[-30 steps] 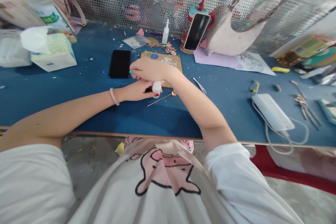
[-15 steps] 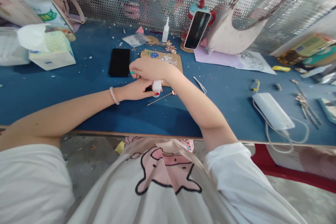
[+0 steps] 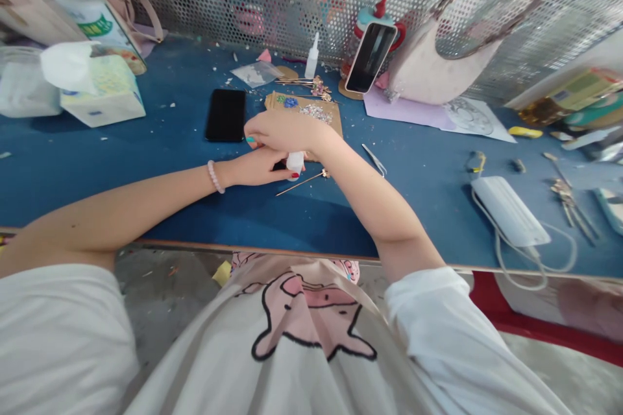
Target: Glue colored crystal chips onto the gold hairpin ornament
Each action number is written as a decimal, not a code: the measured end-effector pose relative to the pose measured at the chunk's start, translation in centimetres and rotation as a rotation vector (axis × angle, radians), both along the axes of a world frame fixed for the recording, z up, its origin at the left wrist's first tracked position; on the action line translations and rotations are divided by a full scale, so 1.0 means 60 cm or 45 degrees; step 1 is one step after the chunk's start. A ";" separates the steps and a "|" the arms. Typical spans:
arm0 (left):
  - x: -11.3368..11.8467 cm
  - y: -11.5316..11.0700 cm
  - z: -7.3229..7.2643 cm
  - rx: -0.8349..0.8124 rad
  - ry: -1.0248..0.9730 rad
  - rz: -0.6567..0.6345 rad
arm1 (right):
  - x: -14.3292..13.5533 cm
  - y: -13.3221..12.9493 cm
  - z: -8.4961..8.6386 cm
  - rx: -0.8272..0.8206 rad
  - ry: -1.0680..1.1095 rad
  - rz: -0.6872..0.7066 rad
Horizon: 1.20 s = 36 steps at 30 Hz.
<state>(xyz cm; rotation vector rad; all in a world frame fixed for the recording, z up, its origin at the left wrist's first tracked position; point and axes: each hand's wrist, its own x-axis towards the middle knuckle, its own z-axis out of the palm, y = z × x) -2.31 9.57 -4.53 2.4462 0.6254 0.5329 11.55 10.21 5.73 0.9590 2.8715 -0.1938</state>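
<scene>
My left hand (image 3: pixel 257 166), with a beaded bracelet at the wrist, is closed on a small white bottle (image 3: pixel 294 163) with its thumb along the near side. Across the top lies my right hand (image 3: pixel 280 131), its fingers curled down over the back of the left. Whatever those fingertips grip is hidden. Just in front of the bottle, a thin gold hairpin (image 3: pixel 302 183) with a small ornament rests on the blue table. Beyond the hands, a brown card (image 3: pixel 335 118) carries clear rhinestones (image 3: pixel 315 113) and blue ones (image 3: pixel 291 102).
A black phone (image 3: pixel 226 115) lies left of the hands, tweezers (image 3: pixel 374 159) to the right. Behind stand a glue bottle (image 3: pixel 312 57) and a propped phone (image 3: pixel 372 57). A tissue box (image 3: pixel 104 94) sits at left; a white power bank (image 3: pixel 510 211) with its cable lies at right.
The view has shifted slightly, so everything on the table sits a little further right. Both hands keep nearly the same pose around the white bottle.
</scene>
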 end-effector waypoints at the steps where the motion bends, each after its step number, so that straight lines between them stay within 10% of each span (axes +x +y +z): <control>1: -0.001 0.001 -0.001 0.004 0.002 0.004 | 0.000 0.001 -0.001 -0.005 0.001 0.009; 17: 0.004 -0.011 0.022 -0.067 -0.086 -0.025 | 0.029 0.006 0.031 -0.445 0.571 -0.192; 36: -0.009 0.009 0.003 0.189 -0.431 0.629 | 0.095 0.055 0.031 -0.363 0.707 -0.173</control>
